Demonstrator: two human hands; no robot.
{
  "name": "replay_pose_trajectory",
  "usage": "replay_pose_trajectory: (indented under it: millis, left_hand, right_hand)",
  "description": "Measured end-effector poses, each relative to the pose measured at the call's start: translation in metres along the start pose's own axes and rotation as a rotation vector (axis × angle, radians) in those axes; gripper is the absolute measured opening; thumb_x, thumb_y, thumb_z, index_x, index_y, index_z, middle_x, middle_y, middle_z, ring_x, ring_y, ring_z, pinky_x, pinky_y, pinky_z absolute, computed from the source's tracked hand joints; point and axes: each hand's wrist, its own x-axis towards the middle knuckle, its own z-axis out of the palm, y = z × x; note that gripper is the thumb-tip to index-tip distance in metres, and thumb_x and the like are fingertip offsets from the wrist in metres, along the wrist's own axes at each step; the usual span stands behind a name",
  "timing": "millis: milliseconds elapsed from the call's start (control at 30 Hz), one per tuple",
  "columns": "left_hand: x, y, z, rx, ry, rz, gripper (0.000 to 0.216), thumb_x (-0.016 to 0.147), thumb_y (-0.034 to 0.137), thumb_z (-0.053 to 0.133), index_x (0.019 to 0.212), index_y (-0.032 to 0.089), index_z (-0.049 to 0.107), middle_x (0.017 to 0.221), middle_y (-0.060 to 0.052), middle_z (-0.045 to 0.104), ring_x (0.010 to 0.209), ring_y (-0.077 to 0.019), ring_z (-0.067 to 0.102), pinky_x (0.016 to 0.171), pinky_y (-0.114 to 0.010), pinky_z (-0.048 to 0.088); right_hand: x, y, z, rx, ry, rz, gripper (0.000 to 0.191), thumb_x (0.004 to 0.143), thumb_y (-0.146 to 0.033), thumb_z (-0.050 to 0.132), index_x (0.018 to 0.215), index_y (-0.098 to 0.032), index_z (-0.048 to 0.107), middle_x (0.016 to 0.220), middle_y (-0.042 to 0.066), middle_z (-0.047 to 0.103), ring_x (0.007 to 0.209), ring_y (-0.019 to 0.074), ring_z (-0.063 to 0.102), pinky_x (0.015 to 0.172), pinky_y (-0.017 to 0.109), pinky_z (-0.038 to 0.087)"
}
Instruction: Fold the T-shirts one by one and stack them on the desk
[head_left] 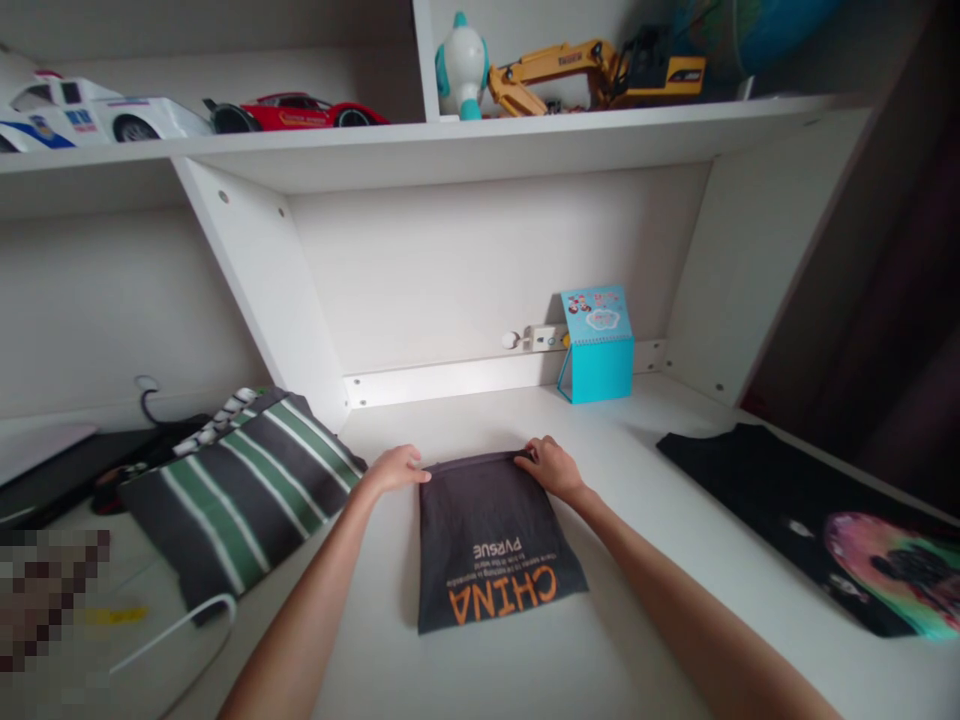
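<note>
A dark grey folded T-shirt (495, 520) lies flat on the white desk in front of me, its orange "CHINA" print upside down from my side. My left hand (396, 470) pinches the far left corner of the cloth between thumb and fingers. At the far right corner, my right hand (551, 465) grips the same folded edge, fingers closed on it. A black T-shirt (780, 510) with a colourful print lies to the right. Left of my left hand is a folded green, grey and white striped garment (255, 480).
A blue desk calendar (600, 345) stands at the back beside a wall socket (547, 338). White hangers (180, 630) lie at the lower left. Overhead, a shelf (525, 145) holds a red toy car (307, 112), a white toy car (97, 112) and a yellow toy excavator (562, 65).
</note>
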Motion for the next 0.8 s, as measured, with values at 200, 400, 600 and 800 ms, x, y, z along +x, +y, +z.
replay_pose_trajectory:
  millis: [200, 400, 600, 800]
  left_hand:
    - [-0.002, 0.021, 0.011, 0.034, 0.107, 0.155, 0.011, 0.057, 0.019, 0.065, 0.066, 0.019, 0.059, 0.067, 0.002, 0.064, 0.074, -0.0195, 0.061, 0.073, -0.028, 0.045]
    - [-0.040, 0.084, -0.021, -0.153, 0.436, 0.464, 0.023, 0.077, 0.032, 0.058, 0.095, 0.019, 0.056, 0.091, -0.003, 0.065, 0.088, -0.0177, 0.062, 0.084, -0.030, 0.046]
    - [-0.067, 0.090, -0.046, 0.056, 0.146, 0.488, 0.027, 0.075, 0.019, 0.056, 0.101, 0.018, 0.065, 0.100, -0.006, 0.070, 0.099, -0.0205, 0.064, 0.091, -0.031, 0.046]
    - [-0.082, 0.109, 0.004, 0.590, -0.041, 0.327, 0.036, 0.082, 0.013, 0.050, 0.114, 0.015, 0.064, 0.118, -0.015, 0.065, 0.108, -0.0272, 0.061, 0.095, -0.038, 0.045]
  right_hand:
    - [-0.003, -0.010, -0.025, 0.078, 0.065, -0.066, 0.017, 0.090, -0.031, 0.060, 0.092, -0.014, 0.062, 0.087, 0.002, 0.065, 0.073, 0.0132, 0.062, 0.069, 0.031, 0.053]
    - [-0.034, -0.042, -0.119, 0.238, 0.487, -0.228, 0.015, 0.084, -0.027, 0.057, 0.096, -0.018, 0.055, 0.092, 0.004, 0.065, 0.079, 0.0162, 0.058, 0.073, 0.030, 0.047]
    - [-0.120, -0.065, -0.147, 0.282, 0.197, -0.649, 0.018, 0.084, -0.022, 0.060, 0.101, -0.021, 0.058, 0.094, 0.003, 0.065, 0.079, 0.0152, 0.060, 0.075, 0.027, 0.048]
    - [-0.115, -0.036, -0.121, 0.155, -0.214, -0.546, 0.026, 0.096, -0.024, 0.040, 0.106, -0.020, 0.063, 0.104, 0.006, 0.070, 0.094, 0.0163, 0.065, 0.085, 0.027, 0.049]
